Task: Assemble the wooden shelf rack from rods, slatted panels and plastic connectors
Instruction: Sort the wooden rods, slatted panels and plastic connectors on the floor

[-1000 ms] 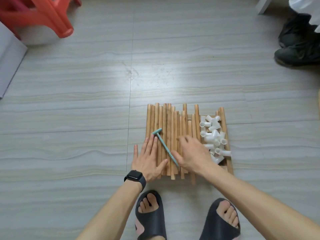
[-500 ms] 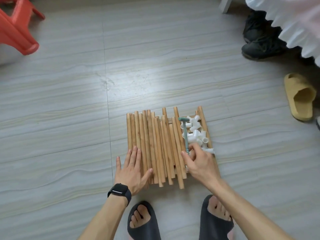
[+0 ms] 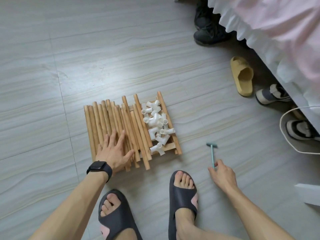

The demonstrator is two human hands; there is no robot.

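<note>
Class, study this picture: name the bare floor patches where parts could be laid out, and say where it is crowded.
Widest bare floor lies left of and beyond the rods. A smaller patch lies between the connectors and the yellow slipper. Crowded: the shoes and cable by the bed, and around the hammer the right hand holds.

The person's forearms, left hand (image 3: 112,153) and right hand (image 3: 223,175) are bare, a black rectangular smartwatch on a black rubbery band (image 3: 98,166) wraps the left wrist, and both feet wear dark grey moulded foam slide sandals (image 3: 183,196) with open toes and side cut-outs.
</note>
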